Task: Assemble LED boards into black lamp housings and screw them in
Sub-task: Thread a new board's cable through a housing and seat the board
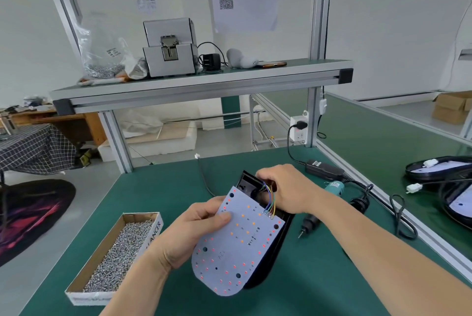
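A white LED board (236, 246) with rows of red and orange dots is tilted up over a black lamp housing (275, 239) on the green mat. My left hand (189, 234) grips the board's left edge, thumb on top. My right hand (286, 188) reaches into the housing's far end, fingers curled by the coloured wires (269, 200) that run from the board's top right corner. The housing's inside is mostly hidden by the board.
A cardboard box of screws (120, 254) lies left of the board. An electric screwdriver (321, 208) with its cable and power adapter (324, 170) lies to the right. More housings (439, 170) sit far right. A screw feeder (169, 47) stands on the shelf.
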Motion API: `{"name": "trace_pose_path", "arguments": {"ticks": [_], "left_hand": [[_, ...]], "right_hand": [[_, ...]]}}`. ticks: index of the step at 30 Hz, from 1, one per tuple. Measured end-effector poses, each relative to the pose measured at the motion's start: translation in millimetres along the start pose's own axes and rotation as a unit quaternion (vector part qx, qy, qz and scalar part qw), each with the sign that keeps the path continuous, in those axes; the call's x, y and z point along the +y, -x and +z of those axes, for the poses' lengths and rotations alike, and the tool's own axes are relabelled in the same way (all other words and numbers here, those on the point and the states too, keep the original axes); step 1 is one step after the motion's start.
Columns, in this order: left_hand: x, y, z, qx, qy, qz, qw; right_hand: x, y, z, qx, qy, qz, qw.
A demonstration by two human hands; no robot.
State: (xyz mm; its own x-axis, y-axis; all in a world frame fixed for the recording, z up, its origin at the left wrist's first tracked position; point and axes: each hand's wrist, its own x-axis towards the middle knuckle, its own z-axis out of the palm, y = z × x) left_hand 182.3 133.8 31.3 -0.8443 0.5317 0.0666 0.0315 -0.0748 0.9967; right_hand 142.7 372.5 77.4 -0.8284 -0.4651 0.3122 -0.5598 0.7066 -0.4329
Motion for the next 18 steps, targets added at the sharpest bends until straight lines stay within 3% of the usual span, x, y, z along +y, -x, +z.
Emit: {"name": "trace_pose_path", "arguments": {"ticks": [6,10,14,18], "left_hand": [[-4.5,-8.5,2.7,-0.016,-0.063,0.015,0.998],[0.3,-6.3,-3.2,-0.025,-0.069,0.011,0.997],[0.9,-5.2,-4.4,-0.032,-0.067,-0.006,0.997],[-4.1,-3.0,-3.1,-0.026,-0.073,-0.010,0.997]], "right_hand": [[6.9,7.0,17.6,0.075,-0.013,0.025,0.997],[7.5,8.8,14.9,0.050,-0.084,-0.017,0.995],[8.1,12.1,11.1,-0.008,-0.137,0.014,0.990],[8.7,10.6,11.7,-0.017,-0.084,-0.013,0.996]]}}
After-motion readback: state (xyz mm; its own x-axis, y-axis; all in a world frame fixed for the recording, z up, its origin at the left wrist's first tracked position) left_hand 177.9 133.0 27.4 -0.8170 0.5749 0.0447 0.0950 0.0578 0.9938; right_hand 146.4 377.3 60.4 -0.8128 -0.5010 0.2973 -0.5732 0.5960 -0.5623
